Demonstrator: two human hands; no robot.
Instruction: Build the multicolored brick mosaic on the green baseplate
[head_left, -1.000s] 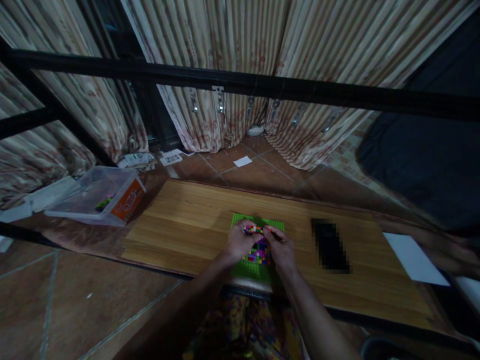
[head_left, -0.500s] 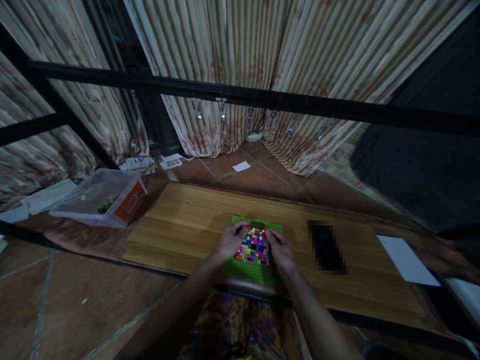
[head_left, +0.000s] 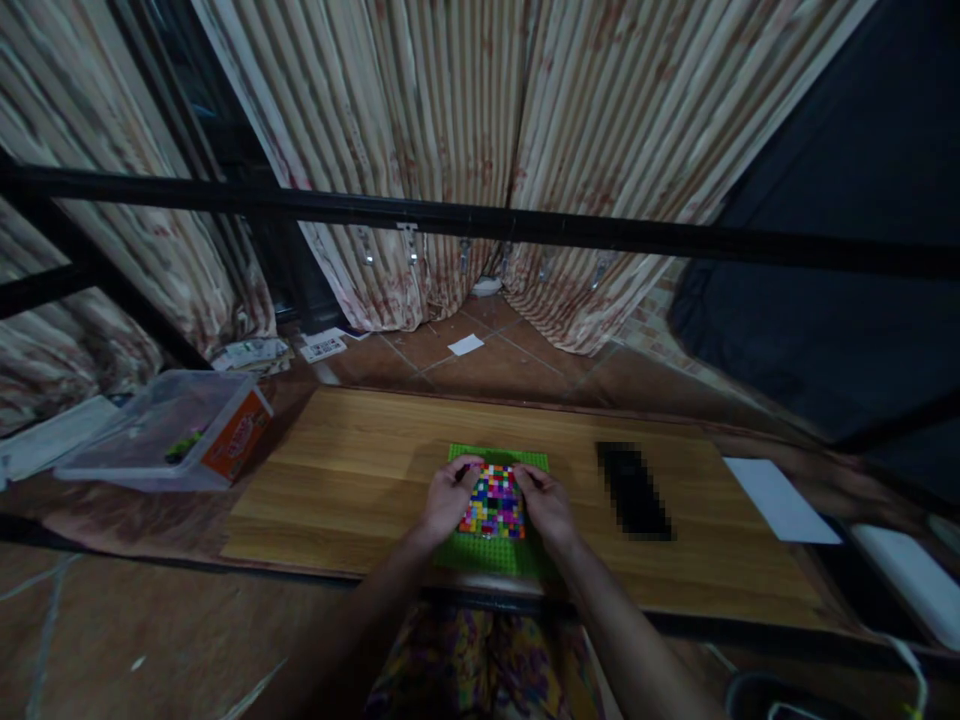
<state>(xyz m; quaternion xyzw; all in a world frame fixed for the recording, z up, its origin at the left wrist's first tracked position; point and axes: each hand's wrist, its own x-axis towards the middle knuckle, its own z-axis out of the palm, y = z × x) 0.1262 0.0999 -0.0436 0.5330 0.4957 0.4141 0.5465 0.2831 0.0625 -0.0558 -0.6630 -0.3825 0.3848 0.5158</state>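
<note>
A green studded baseplate point(head_left: 491, 558) lies on a wood-grain board in front of me. On it is a square of small toy building bricks point(head_left: 493, 505) in many colours, with a dark spot near its middle. My left hand point(head_left: 446, 502) is at the square's left side, fingers curled in and fingertips at the upper left corner. At the opposite side my right hand point(head_left: 546, 505) mirrors it, thumb and fingers closed at the upper right corner. Both hands grip the brick square by its edges; the exact fingertip contact is too small to see.
A clear plastic box point(head_left: 161, 425) with an orange label stands left of the wooden board point(head_left: 322, 500). To the right lie a pixelated black rectangle point(head_left: 636, 495) and a white sheet point(head_left: 780, 500). A black bar point(head_left: 435, 212) crosses in front of striped curtains point(head_left: 420, 110).
The camera has turned slightly, so the scene sits further left and less tilted. Both hands keep their places at the brick square's sides, with little visible movement.
</note>
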